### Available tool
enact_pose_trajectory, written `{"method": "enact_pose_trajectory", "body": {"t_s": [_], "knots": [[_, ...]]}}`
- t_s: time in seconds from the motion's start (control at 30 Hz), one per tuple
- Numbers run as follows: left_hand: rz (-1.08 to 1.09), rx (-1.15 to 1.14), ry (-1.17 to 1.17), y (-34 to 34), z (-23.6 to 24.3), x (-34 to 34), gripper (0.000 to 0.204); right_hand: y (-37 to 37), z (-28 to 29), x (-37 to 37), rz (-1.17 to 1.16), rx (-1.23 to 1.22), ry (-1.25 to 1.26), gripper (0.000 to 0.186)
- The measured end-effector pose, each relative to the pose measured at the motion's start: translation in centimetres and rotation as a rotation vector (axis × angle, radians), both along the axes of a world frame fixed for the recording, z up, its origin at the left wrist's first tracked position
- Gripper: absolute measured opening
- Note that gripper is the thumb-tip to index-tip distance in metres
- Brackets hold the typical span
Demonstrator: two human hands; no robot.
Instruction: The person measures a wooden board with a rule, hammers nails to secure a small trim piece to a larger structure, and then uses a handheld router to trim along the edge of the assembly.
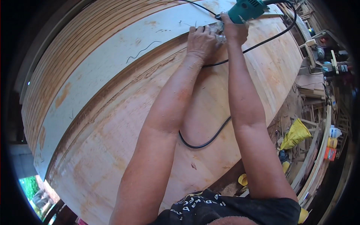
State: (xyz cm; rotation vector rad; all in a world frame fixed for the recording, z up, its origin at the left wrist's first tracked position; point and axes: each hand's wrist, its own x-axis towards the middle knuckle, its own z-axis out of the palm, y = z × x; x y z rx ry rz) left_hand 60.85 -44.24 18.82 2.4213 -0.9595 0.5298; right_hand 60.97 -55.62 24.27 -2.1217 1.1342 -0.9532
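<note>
A teal corded trim router (245, 10) with a see-through plastic base (220, 32) is at the far edge of a large plywood sheet (123, 127). My right hand (236, 32) is closed around its lower body. Just to the left, my left hand (201, 40) has its fingers curled against the see-through base. Both arms are stretched far forward over the sheet. The cutting bit is hidden by my hands. Under my hands a raised curved edge runs beside a white-faced board (86, 71), with wood shavings along it.
A black power cord (204, 146) loops across the plywood beneath my arms and rises to the router's right. Layered wooden strips (60, 63) lie beyond the white board. To the right are a yellow sack (296, 134), several containers (332, 142) and timber scraps (313, 90).
</note>
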Motion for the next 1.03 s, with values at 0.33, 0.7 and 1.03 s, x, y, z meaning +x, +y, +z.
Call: {"method": "enact_pose_trajectory", "body": {"t_s": [0.33, 0.7, 1.03], "knots": [[0.035, 0.033, -0.065, -0.6, -0.3, 0.0, 0.047, -1.1, -0.8, 0.4, 0.067, -0.048, -0.075, 0.058], [0.032, 0.122, -0.054, -1.6, 0.4, 0.2, 0.047, -2.0, 0.0, 0.3, 0.086, -0.081, -0.027, 0.067], [0.024, 0.029, -0.110, -2.7, -0.2, 0.7, 0.044, -3.0, -0.2, 0.7, 0.072, -0.047, -0.048, 0.068]]}}
